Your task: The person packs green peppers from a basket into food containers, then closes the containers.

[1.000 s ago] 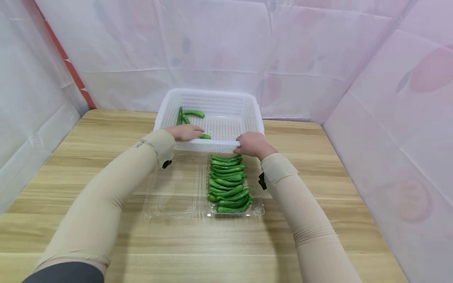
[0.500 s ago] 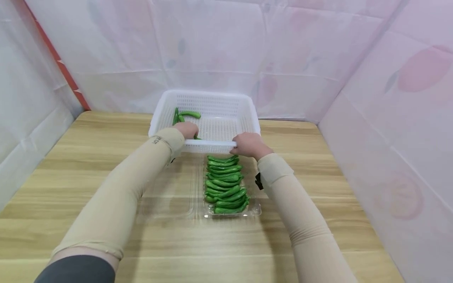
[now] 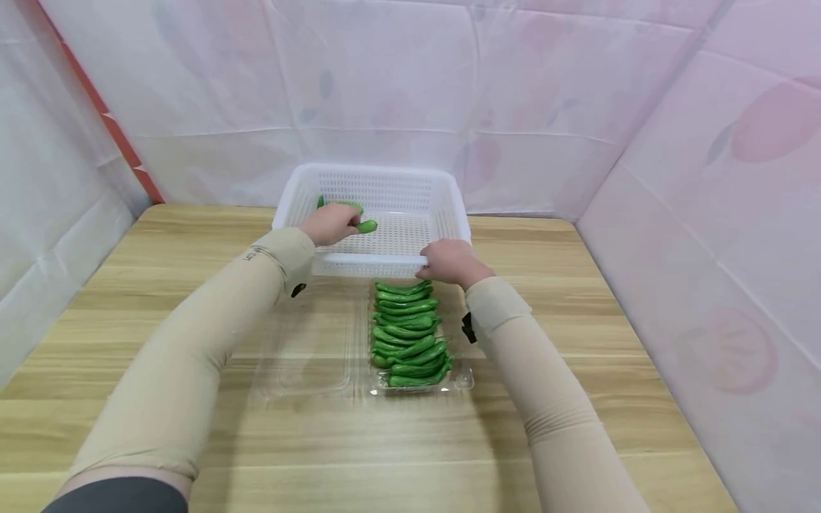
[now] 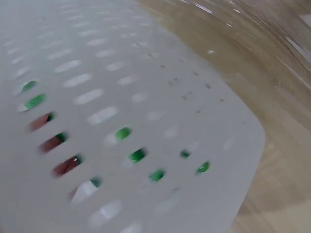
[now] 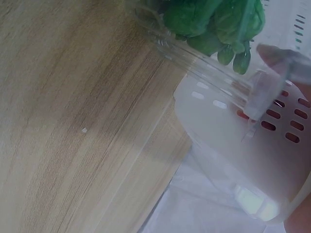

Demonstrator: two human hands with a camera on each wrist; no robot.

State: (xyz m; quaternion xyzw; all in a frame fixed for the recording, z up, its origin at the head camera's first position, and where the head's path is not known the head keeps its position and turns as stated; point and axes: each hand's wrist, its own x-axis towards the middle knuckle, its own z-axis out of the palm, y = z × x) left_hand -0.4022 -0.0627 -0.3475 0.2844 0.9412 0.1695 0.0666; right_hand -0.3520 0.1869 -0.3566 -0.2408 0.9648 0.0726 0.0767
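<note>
My left hand (image 3: pixel 332 223) is inside the white perforated basket (image 3: pixel 372 262), pinching a green pepper (image 3: pixel 367 226) whose rounded end sticks out past the fingers. More green peppers (image 3: pixel 349 206) lie behind that hand, partly hidden by it. With its fingers over the front rim near the right corner, my right hand (image 3: pixel 452 261) grips the basket. Just in front of it, a clear plastic clamshell (image 3: pixel 463 381) holds a stacked column of green peppers (image 3: pixel 413 335). Through the slots of the basket wall (image 4: pixel 146 77), the left wrist view shows bits of green and fingers.
The clamshell's clear lid (image 3: pixel 314 349) lies flat to the left of the filled half. Under everything is a wood-grain table (image 3: pixel 410 449). Pale printed sheeting (image 3: pixel 385 71) stands along the back and both sides.
From lying spread over a pepper by the front wall, my left hand has closed on it and lifted it back and up. The right hand keeps its hold on the rim.
</note>
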